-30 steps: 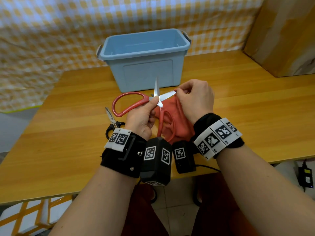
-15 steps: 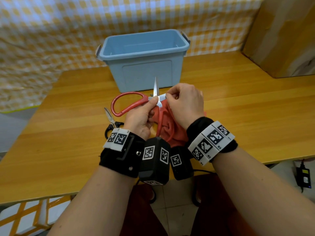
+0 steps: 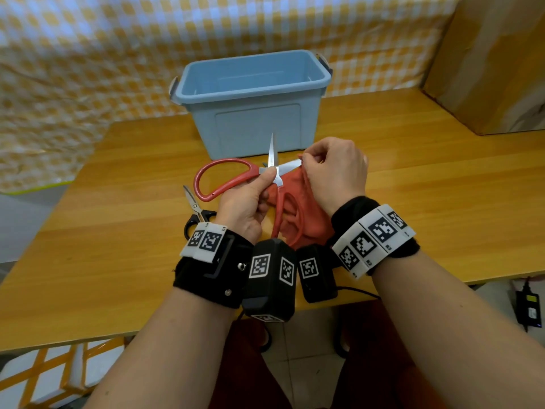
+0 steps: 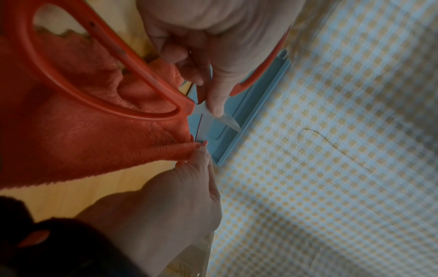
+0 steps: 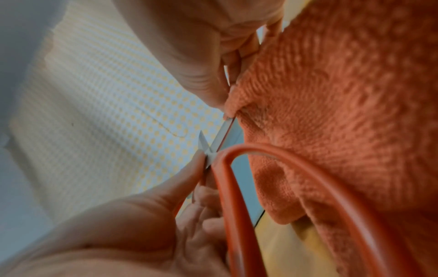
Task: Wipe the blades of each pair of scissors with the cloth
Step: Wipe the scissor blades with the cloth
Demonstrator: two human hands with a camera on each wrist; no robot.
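Wiping of the red scissors [image 3: 227, 178] is the step in hand, with one blade under the cloth [image 3: 298, 208] and the other bare. The left hand [image 3: 247, 202] holds the scissors above the table [image 3: 118, 231], thumb and fingers pinching them at the pivot, blades spread wide: one points up toward the bin [image 3: 253, 104], the other runs rightward. The right hand [image 3: 333, 172] has its fingers curled, pinching a fold of the orange-red cloth round that rightward blade near its tip; the rest of the cloth hangs below, behind the lower handle loop. The wrist views show bare metal between the pivot and the pinched fold.

A second, black-handled pair [image 3: 196, 214] lies flat on the table just left of the left wrist, apparently not yet wiped.

The next move would seem to call for drawing the pinched cloth along the blade, keeping the fingers on the flat sides and away from the edge, while the left hand holds the pivot firm. The upright blade would then need the same, then the black pair.
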